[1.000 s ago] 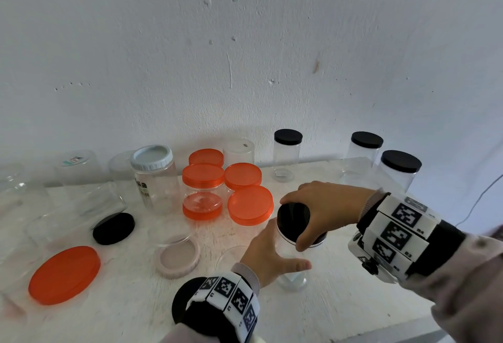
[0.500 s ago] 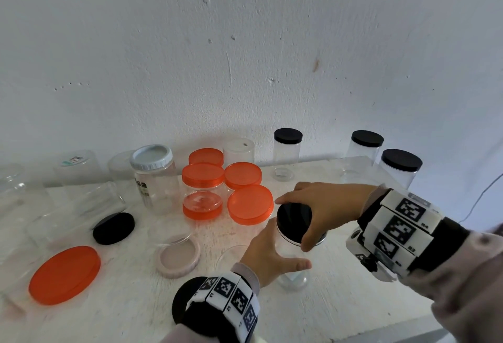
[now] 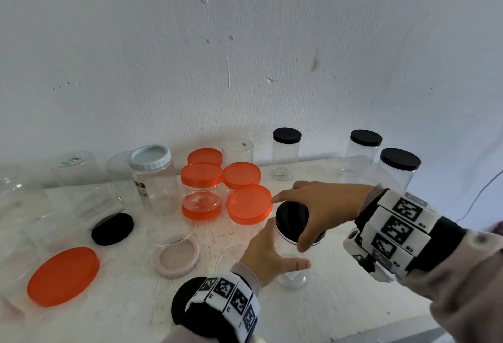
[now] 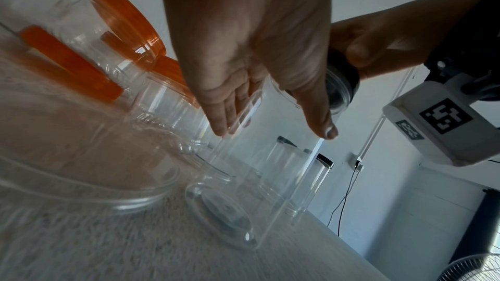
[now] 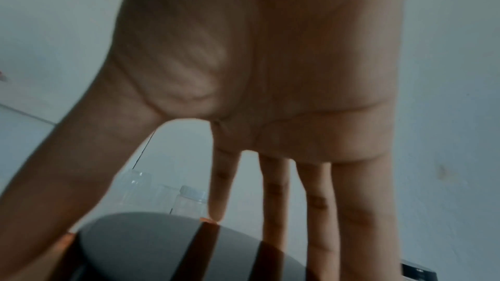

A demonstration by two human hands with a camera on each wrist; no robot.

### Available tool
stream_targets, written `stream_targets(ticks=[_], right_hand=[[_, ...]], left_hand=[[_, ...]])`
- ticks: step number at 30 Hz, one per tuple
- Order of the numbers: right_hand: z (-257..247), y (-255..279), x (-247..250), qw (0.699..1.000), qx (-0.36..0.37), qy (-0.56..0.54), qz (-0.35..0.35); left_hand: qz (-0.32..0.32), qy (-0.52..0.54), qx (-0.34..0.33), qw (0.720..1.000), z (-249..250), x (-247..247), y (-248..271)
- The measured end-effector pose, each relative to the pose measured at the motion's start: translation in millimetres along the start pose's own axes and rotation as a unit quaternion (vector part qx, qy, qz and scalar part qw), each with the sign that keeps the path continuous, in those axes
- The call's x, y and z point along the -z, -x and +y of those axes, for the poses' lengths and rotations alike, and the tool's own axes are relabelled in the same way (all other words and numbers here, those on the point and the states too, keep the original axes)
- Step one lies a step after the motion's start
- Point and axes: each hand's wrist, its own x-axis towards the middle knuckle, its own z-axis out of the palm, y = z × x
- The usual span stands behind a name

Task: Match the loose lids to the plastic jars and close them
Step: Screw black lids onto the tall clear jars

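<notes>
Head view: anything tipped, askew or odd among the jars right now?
One clear jar at the left lies on its side, mouth toward the loose black lid. The other jars stand upright; nothing looks spilled or damaged.

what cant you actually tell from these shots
- Whether the black lid is fully screwed down: in the head view the right hand covers its rim, and the right wrist view is blurred.
- Left hand fingers behind the clear jar: hidden in the head view.
- Print on the white-lidded jar: too small to read.
</notes>
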Motion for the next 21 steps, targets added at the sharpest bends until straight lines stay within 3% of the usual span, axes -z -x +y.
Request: stream_targets(ticks=[4, 11, 17, 21], right_hand=[[0, -2, 2, 0.999, 0.025, 0.017, 0.022], [1, -8, -8, 0.997, -0.005, 0.017, 0.078], [4, -3, 0, 1.0, 0.017, 0.0, 0.003], [7, -2, 1, 0.999, 0.045, 0.001, 0.023]], left_hand=[[0.0, -0.001, 0.002, 1.0, 0, 0, 0], [-0.002, -0.003, 0.0, 1.0, 2, 1, 2], [-0.003, -0.008, 0.006, 1.0, 5, 1, 2], [-0.005, -0.012, 0.008, 1.0, 5, 0, 1]])
